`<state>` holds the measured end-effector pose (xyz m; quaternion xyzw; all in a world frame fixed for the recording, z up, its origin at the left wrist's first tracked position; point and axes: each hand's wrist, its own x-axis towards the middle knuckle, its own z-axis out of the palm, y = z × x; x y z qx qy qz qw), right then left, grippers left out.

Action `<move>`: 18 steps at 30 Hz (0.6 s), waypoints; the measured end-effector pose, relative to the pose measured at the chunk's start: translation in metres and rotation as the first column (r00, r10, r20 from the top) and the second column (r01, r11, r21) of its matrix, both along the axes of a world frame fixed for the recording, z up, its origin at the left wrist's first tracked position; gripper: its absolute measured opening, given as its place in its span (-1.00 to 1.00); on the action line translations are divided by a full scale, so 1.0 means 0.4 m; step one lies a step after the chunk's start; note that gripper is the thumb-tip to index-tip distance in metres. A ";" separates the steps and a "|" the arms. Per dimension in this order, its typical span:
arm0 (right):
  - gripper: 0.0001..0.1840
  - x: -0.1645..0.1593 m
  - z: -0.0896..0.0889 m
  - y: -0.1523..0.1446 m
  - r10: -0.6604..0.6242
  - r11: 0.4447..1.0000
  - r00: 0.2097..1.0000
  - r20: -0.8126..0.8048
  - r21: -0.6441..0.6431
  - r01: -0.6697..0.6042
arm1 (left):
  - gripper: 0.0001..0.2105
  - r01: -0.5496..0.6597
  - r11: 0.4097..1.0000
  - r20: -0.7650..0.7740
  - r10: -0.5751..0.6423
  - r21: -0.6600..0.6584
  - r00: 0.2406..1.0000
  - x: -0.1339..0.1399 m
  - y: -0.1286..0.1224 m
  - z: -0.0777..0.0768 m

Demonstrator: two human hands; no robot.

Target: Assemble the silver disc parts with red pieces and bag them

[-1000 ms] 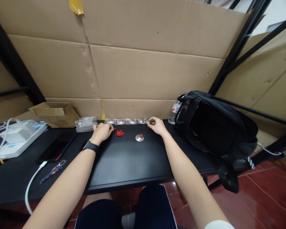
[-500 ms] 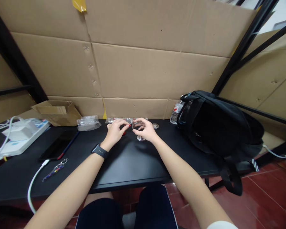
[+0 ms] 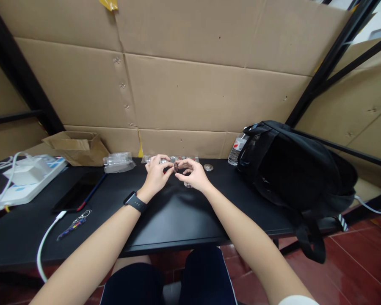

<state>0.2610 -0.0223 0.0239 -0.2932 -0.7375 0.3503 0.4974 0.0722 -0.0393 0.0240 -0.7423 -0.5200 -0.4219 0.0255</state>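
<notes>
The black table (image 3: pixel 165 220) stood against a wall of cardboard sheets (image 3: pixel 190 84), with red floor tiles (image 3: pixel 352 262) beyond its right end. Taking the black backpack (image 3: pixel 292 169) as landmark: a water bottle (image 3: pixel 236 149) stood touching its left side, and a small metal disc (image 3: pixel 208 167) lay on the table just left of that. Further left, the left hand (image 3: pixel 155 176) and right hand (image 3: pixel 192 173) met above the table, fingertips pinching one small dark part (image 3: pixel 176 167) between them. Behind the hands lay a strip of clear packets (image 3: pixel 168 159). Well left of the backpack sat a plastic bag (image 3: pixel 118 162), an open cardboard box (image 3: pixel 78 146), a phone (image 3: pixel 78 192) and a white power strip (image 3: pixel 25 180).
</notes>
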 end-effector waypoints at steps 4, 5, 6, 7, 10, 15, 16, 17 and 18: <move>-0.66 0.001 -0.002 0.003 0.000 1.000 1.000 -0.015 -0.023 -0.001 | -0.85 0.000 1.000 0.005 0.000 0.016 1.000 0.004 -0.005 -0.001; -0.65 0.000 -0.004 0.004 0.003 0.999 1.000 -0.025 -0.034 -0.004 | -0.85 -0.005 1.000 0.002 0.005 0.023 1.000 0.006 -0.006 -0.001; -0.64 -0.001 -0.007 0.006 0.008 0.999 0.999 -0.038 -0.049 -0.009 | -0.85 -0.012 0.999 -0.005 0.013 0.034 1.000 0.007 -0.008 -0.001; -0.63 -0.002 -0.010 0.007 0.010 0.998 0.999 -0.051 -0.069 -0.014 | -0.86 -0.022 0.998 -0.013 0.023 0.051 1.000 0.008 -0.009 -0.002; -0.63 -0.007 -0.020 0.013 0.014 0.991 0.996 -0.084 -0.131 -0.025 | -0.86 -0.041 0.993 -0.041 0.045 0.107 0.998 0.010 -0.012 -0.003; -0.70 0.000 -0.025 0.029 0.006 0.994 1.000 -0.030 -0.113 -0.010 | -0.86 -0.031 0.993 -0.062 0.038 0.117 0.997 0.012 -0.013 -0.002; -0.71 0.004 -0.024 0.034 0.002 0.996 1.000 -0.001 -0.092 -0.002 | -0.86 -0.034 0.993 -0.061 0.041 0.117 0.997 0.012 -0.013 -0.002; -0.72 0.008 -0.024 0.038 -0.005 0.998 1.000 0.031 -0.067 0.007 | -0.86 -0.037 0.992 -0.060 0.044 0.118 0.997 0.012 -0.013 -0.003; -0.73 0.012 -0.024 0.041 -0.015 0.999 0.998 0.064 -0.041 0.017 | -0.86 -0.036 0.992 -0.061 0.044 0.121 0.997 0.012 -0.013 -0.003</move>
